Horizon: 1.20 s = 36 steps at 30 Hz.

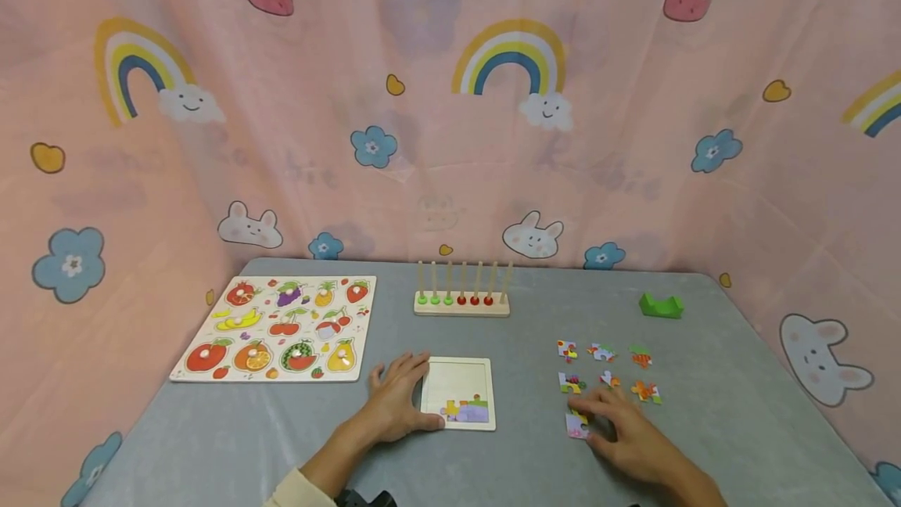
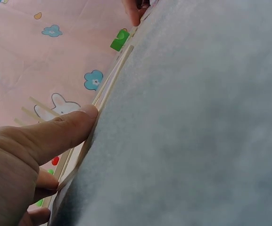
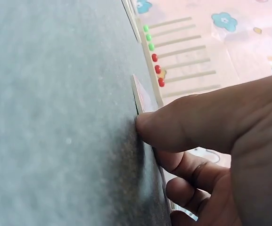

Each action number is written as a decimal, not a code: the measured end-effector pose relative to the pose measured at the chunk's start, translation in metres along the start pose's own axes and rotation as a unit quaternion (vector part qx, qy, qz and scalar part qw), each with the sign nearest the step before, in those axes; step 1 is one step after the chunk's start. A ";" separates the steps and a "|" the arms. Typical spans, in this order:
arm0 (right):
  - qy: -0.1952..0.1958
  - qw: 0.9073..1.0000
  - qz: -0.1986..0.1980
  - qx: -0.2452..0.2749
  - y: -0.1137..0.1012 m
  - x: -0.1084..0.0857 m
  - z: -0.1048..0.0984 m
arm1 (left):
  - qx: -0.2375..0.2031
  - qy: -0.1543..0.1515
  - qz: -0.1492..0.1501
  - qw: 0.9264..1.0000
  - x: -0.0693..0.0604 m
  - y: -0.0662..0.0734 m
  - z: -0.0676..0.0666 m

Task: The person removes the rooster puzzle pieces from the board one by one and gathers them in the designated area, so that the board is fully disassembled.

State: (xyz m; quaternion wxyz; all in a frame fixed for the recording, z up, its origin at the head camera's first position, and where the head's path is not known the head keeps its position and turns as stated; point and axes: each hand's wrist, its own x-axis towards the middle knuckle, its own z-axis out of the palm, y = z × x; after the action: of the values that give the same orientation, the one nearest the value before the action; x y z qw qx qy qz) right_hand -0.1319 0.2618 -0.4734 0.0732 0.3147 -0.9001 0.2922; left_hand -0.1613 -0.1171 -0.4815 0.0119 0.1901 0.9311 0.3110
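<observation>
My left hand point(image 1: 400, 405) grips the left side of a square wooden puzzle tray point(image 1: 457, 361), thumb at the near edge and fingers toward the far left corner. A few joined pieces point(image 1: 468, 411) in purple, yellow and green lie in the tray's lower part. In the left wrist view the thumb point(image 2: 65, 134) presses against the tray's rim. To the right, my right hand point(image 1: 633, 436) pinches a lilac and yellow jigsaw piece point(image 1: 576, 427) between thumb and index finger. The piece is flat on the table in the head view; its edge point(image 3: 139, 94) shows beyond the thumb in the right wrist view.
Several loose jigsaw pieces point(image 1: 567, 350) lie in rows just beyond the right hand. A fruit knob-puzzle board point(image 1: 263, 346) lies at the left. A wooden peg counter point(image 1: 461, 306) with green and red beads stands at the back; a green block point(image 1: 661, 307) sits back right.
</observation>
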 end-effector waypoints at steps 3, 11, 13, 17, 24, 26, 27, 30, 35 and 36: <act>-0.023 0.999 0.031 -0.003 0.000 0.001 -0.002 | 0.000 0.001 -0.002 1.000 0.000 0.000 -0.001; 0.001 0.999 0.020 0.033 -0.007 0.003 -0.013 | 0.010 -0.004 -0.001 1.000 0.002 0.001 0.003; 0.024 0.999 -0.003 0.032 -0.013 0.006 -0.018 | 0.009 -0.004 -0.002 1.000 0.002 0.001 0.003; 0.061 0.997 -0.032 0.026 -0.033 0.018 -0.028 | 0.009 -0.002 -0.002 1.000 0.001 0.000 0.003; 0.081 0.995 -0.052 0.021 -0.070 0.040 -0.038 | 0.011 0.003 0.001 1.000 0.000 0.000 0.003; 0.081 0.995 -0.055 0.031 -0.078 0.047 -0.037 | 0.011 0.004 0.001 1.000 0.000 0.000 0.003; 0.081 0.995 -0.056 0.034 -0.082 0.050 -0.036 | 0.011 0.004 0.001 1.000 0.000 0.000 0.003; 0.079 0.994 -0.059 0.039 -0.091 0.059 -0.031 | 0.012 0.005 0.001 1.000 0.000 -0.001 0.002; 0.076 0.995 -0.059 0.032 -0.103 0.073 -0.018 | 0.012 0.003 0.001 1.000 0.000 -0.002 0.001; 0.076 0.995 -0.061 0.035 -0.105 0.076 -0.015 | 0.012 0.003 0.001 1.000 0.000 -0.002 0.001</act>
State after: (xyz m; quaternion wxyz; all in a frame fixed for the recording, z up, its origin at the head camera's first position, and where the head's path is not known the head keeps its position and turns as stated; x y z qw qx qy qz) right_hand -0.1293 0.1644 -0.3868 0.1475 0.3484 -0.8603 0.3417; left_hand -0.1619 -0.1178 -0.4834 0.0063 0.1900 0.9347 0.3004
